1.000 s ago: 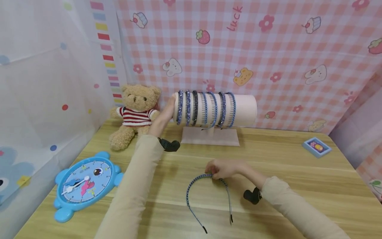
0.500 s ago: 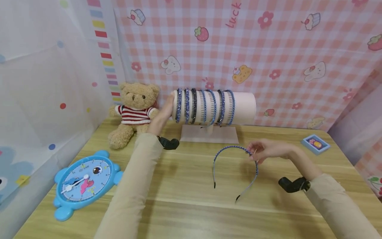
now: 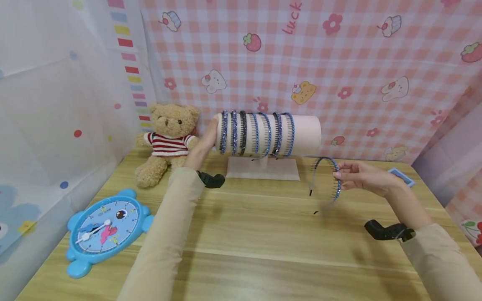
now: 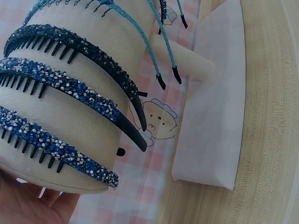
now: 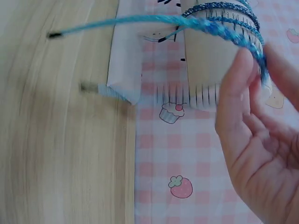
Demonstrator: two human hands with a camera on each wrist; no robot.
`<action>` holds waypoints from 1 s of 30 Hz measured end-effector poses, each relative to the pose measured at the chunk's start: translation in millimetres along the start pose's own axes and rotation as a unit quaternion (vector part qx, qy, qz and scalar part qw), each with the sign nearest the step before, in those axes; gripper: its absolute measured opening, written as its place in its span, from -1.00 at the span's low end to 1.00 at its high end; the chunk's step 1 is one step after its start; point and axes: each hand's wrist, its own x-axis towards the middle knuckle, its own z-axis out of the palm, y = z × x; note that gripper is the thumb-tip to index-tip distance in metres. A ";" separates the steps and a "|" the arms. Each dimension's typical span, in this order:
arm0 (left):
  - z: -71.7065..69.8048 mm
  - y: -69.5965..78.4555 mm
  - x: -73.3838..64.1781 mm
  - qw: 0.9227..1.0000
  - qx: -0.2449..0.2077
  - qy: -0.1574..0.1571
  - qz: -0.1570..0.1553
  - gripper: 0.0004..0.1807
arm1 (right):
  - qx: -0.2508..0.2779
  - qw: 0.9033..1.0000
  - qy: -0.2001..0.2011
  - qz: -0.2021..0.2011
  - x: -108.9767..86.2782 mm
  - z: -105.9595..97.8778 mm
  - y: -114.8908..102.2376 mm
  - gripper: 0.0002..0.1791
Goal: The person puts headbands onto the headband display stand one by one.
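My right hand point(image 3: 370, 179) pinches a blue braided headband point(image 3: 337, 191) by one side of its arch, with comb teeth along its inside. It hangs above the table, right of a padded white headband stand point(image 3: 306, 133), dark tips lower left. In the right wrist view, thumb and fingers close on the braid point(image 5: 217, 29). Several blue and black headbands sit around the stand's roll, such as a glittery blue one point(image 4: 70, 86). At the roll's left end my left hand point(image 3: 206, 144) rests against the end face; its fingers point(image 4: 63, 205) are partly hidden behind the roll.
A teddy bear point(image 3: 171, 133) in a striped shirt sits left of the stand. Nearer on the left lies a blue toy clock point(image 3: 107, 228). A small blue frame point(image 3: 403, 177) is partly hidden behind my right hand. A checked cloth point(image 3: 241, 67) hangs behind the table.
My right hand has carried the headband from the table's front middle to the right and away, turning its arch edge-on beside the stand. My left hand stays at the roll's end.
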 end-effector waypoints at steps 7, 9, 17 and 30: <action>-0.6 -10.4 8.2 1.000 0.015 0.002 -0.003 -0.32 | 0.027 0.995 0.094 -0.007 14.1 -1.1 -10.9 -0.78; -0.6 -10.3 8.6 1.000 0.012 0.004 0.004 -0.33 | 0.013 0.993 0.120 -0.013 20.2 0.1 -18.1 -0.71; -1.3 -8.4 7.3 0.999 0.013 0.014 0.025 -0.37 | -0.058 0.973 0.210 -0.069 42.6 12.3 -42.9 -0.47; -0.9 -1.8 -0.3 1.000 -0.004 0.006 0.008 -0.39 | -0.292 0.896 0.316 -0.113 65.1 17.7 -54.1 -0.62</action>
